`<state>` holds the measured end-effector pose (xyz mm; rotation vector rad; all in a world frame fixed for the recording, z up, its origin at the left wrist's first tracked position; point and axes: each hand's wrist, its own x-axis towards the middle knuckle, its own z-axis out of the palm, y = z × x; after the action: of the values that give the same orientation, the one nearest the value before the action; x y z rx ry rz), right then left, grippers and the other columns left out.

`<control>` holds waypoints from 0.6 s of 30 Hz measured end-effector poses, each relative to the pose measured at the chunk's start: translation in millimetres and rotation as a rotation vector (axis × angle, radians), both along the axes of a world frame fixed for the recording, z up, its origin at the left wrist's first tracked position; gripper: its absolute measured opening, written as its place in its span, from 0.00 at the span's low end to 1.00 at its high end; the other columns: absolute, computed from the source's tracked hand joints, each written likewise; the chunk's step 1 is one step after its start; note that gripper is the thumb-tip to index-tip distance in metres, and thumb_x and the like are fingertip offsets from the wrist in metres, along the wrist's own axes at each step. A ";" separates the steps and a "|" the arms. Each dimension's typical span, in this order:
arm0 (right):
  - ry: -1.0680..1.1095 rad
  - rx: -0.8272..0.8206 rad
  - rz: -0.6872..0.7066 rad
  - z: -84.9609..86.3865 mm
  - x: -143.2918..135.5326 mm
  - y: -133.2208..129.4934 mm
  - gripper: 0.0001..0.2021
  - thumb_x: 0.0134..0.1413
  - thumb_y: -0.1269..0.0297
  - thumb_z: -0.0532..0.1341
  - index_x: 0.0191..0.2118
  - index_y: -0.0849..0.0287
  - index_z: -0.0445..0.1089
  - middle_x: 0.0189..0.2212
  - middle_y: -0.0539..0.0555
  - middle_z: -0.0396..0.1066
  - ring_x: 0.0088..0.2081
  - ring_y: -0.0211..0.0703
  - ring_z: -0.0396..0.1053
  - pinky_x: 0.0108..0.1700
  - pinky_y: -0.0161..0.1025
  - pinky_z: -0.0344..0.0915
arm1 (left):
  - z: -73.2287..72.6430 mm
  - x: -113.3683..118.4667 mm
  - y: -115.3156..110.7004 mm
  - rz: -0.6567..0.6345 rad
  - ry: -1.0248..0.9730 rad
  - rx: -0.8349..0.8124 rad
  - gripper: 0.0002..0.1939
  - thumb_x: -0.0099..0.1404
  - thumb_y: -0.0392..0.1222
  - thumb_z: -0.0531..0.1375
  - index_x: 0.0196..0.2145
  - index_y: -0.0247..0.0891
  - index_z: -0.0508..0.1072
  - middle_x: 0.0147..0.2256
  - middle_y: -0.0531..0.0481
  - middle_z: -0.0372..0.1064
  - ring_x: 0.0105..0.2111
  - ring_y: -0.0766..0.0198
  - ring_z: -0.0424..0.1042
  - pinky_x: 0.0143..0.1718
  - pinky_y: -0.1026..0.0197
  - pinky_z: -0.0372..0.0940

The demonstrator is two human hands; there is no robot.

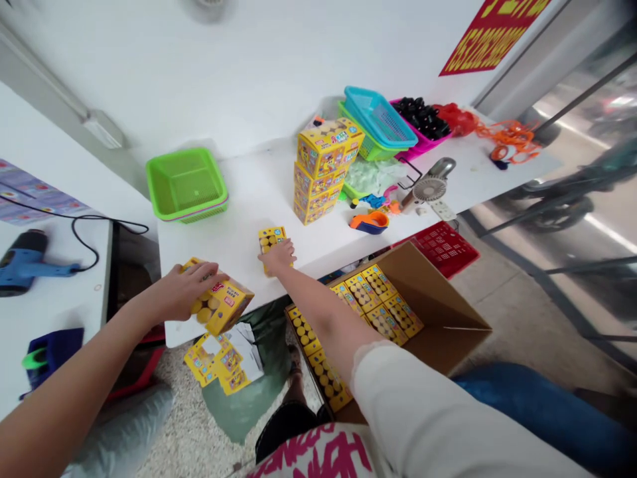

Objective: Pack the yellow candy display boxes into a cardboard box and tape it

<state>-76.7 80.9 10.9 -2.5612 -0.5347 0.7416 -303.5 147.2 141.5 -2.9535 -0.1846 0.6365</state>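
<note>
White sleeve (pixel 428 405) nearest, the right hand (pixel 279 257) grips one yellow box (pixel 269 237) near the green basket (pixel 188 182). Left hand (pixel 192 289) clasps another carton (pixel 229 307)

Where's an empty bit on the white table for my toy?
The white table has bare room between the left green basket and the tall yellow stack, and a strip in front of that stack. Past it, around the blue basket and fan, it's crowded.

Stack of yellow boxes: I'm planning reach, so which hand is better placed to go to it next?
Probably the right: the right hand, on a lying box on the table, is nearer the stack, while the left hand holds a tilted box farther away.
</note>
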 end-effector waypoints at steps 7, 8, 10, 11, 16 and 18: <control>0.056 0.260 0.072 42.7 54.8 -88.3 0.53 0.30 0.47 0.72 0.61 0.64 0.50 0.58 0.67 0.55 0.59 0.59 0.55 0.58 0.59 0.58 | 18.1 -6.4 -63.4 -0.099 -0.132 -0.043 0.47 0.44 0.34 0.60 0.65 0.49 0.60 0.61 0.41 0.61 0.56 0.40 0.63 0.50 0.40 0.61; 0.040 0.317 0.063 51.3 66.1 -122.8 0.54 0.29 0.46 0.72 0.61 0.64 0.49 0.57 0.66 0.55 0.58 0.59 0.57 0.60 0.57 0.57 | 21.8 0.9 -74.3 -0.153 -0.179 -0.074 0.47 0.46 0.34 0.60 0.65 0.50 0.58 0.61 0.42 0.61 0.57 0.41 0.63 0.51 0.40 0.60; 0.015 0.433 0.003 64.7 87.4 -202.3 0.55 0.26 0.47 0.72 0.60 0.64 0.47 0.56 0.65 0.55 0.57 0.57 0.59 0.60 0.53 0.59 | 26.4 24.5 -97.8 -0.262 -0.253 -0.156 0.47 0.49 0.34 0.59 0.67 0.50 0.54 0.61 0.44 0.62 0.59 0.46 0.61 0.52 0.42 0.58; -0.021 0.499 -0.044 68.4 97.0 -244.0 0.55 0.25 0.49 0.72 0.59 0.63 0.45 0.55 0.65 0.54 0.57 0.57 0.59 0.60 0.51 0.59 | 26.8 40.9 -110.7 -0.309 -0.268 -0.199 0.47 0.51 0.34 0.59 0.68 0.49 0.53 0.61 0.45 0.62 0.61 0.47 0.60 0.53 0.43 0.58; -0.205 0.338 -0.269 58.0 128.6 -416.0 0.51 0.20 0.54 0.72 0.53 0.59 0.46 0.52 0.61 0.53 0.55 0.56 0.59 0.59 0.52 0.60 | -3.8 153.5 -192.5 -0.519 -0.203 -0.374 0.44 0.55 0.31 0.59 0.68 0.43 0.50 0.65 0.42 0.55 0.65 0.50 0.52 0.59 0.43 0.52; -0.184 0.161 -0.316 46.6 134.2 -457.2 0.50 0.18 0.53 0.72 0.51 0.59 0.47 0.50 0.62 0.54 0.54 0.58 0.59 0.59 0.54 0.60 | -34.4 200.4 -232.0 -0.579 -0.199 -0.419 0.42 0.55 0.28 0.58 0.66 0.42 0.53 0.65 0.42 0.55 0.65 0.52 0.52 0.62 0.43 0.50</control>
<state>57.5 -376.3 57.5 -2.4917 -0.2241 0.3420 -103.1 -84.8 107.0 -3.1982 0.8563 0.3241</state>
